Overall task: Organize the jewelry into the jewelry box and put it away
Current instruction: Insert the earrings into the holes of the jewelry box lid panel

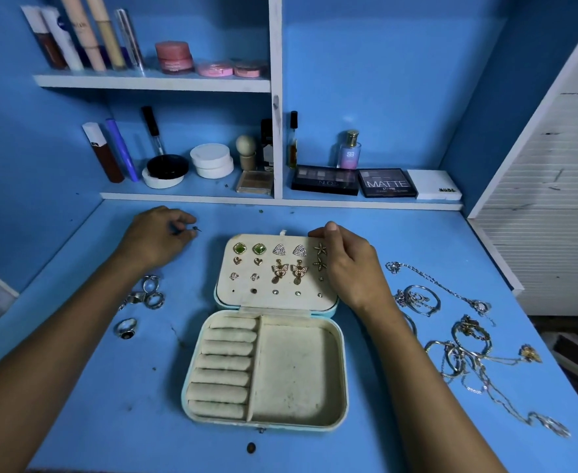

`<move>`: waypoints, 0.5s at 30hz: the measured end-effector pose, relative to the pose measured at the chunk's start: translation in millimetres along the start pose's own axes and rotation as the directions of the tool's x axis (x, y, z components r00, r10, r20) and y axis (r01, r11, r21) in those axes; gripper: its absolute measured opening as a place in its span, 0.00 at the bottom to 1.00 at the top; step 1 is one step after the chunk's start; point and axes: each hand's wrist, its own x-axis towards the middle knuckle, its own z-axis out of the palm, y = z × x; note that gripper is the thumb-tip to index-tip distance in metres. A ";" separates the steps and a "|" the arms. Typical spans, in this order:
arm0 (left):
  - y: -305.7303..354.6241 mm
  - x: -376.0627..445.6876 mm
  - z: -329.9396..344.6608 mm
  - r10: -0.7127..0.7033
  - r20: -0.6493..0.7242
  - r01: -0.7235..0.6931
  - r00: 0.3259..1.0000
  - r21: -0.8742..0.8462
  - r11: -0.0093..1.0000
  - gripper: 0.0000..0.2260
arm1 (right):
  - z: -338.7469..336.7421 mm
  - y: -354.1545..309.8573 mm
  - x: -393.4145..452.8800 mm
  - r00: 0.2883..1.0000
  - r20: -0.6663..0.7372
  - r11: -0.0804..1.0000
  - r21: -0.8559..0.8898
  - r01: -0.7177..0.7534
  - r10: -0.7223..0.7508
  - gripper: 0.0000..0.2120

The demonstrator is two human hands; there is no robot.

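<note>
A light-blue jewelry box (343,373) lies open in the middle of the blue desk. Its cream lid panel (246,300) carries several pairs of earrings (279,264). The base has ring rolls (226,363) on the left and an empty tray on the right. My right hand (349,264) grips the lid's far right corner, thumb on the top edge. My left hand (157,233) is left of the lid and pinches a small dark stud (196,229) just above the desk. Silver rings (147,295) lie at the left. Tangled necklaces and bangles (458,343) lie at the right.
A low shelf behind the desk holds makeup palettes (352,182), jars (212,160), tubes and a perfume bottle (349,150). A higher shelf (151,80) carries more cosmetics. One dark ring (126,328) lies alone at the left. A small dark bead (251,447) lies near the desk's front edge.
</note>
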 end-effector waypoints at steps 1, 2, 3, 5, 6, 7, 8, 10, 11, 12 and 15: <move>-1.5 2.7 -0.1 -0.023 0.006 0.023 1.000 -0.025 0.999 0.10 | 0.2 0.1 0.3 1.000 0.000 1.000 -0.004 0.001 -0.001 0.21; -2.9 5.3 0.5 -0.039 0.012 0.039 0.999 -0.047 0.998 0.11 | 0.2 0.2 0.5 1.000 0.000 1.000 -0.006 0.001 -0.001 0.21; -4.0 7.3 0.7 -0.047 0.018 0.048 0.999 -0.062 0.997 0.11 | 0.3 0.4 0.7 1.000 -0.002 1.000 -0.006 0.001 -0.001 0.21; -4.4 9.3 0.8 -0.056 0.031 0.058 0.998 -0.073 0.996 0.11 | 0.8 1.0 1.3 1.000 -0.003 1.000 -0.004 -0.003 0.003 0.21; -3.9 9.7 0.5 -0.056 0.035 0.058 0.998 -0.072 0.996 0.10 | 1.0 1.0 1.7 1.000 -0.005 1.000 -0.005 -0.003 0.003 0.21; -3.2 9.7 0.3 -0.054 0.039 0.057 0.998 -0.067 0.996 0.10 | 1.3 1.4 2.1 1.000 -0.007 1.000 -0.006 -0.003 0.003 0.21; -2.0 9.5 -0.2 -0.050 0.041 0.053 0.998 -0.063 0.997 0.09 | 1.4 1.3 2.4 1.000 -0.009 1.000 -0.008 -0.002 0.002 0.21; 0.4 8.7 -1.5 -0.043 0.044 0.046 0.998 -0.054 0.997 0.06 | 1.9 1.5 2.9 1.000 -0.011 1.000 -0.011 0.000 0.000 0.21; 1.2 8.5 -1.9 -0.038 0.042 0.040 0.998 -0.048 0.998 0.06 | 2.1 1.8 3.1 1.000 -0.012 1.000 -0.011 0.000 0.000 0.21; 1.3 8.4 -2.1 -0.030 0.039 0.032 0.999 -0.042 0.999 0.05 | 2.1 1.9 3.2 1.000 -0.013 1.000 -0.010 0.001 -0.001 0.21; -0.4 8.2 -2.9 -0.020 0.034 0.021 0.999 -0.031 0.999 0.04 | 1.9 2.0 3.5 1.000 -0.012 1.000 -0.010 0.002 -0.002 0.21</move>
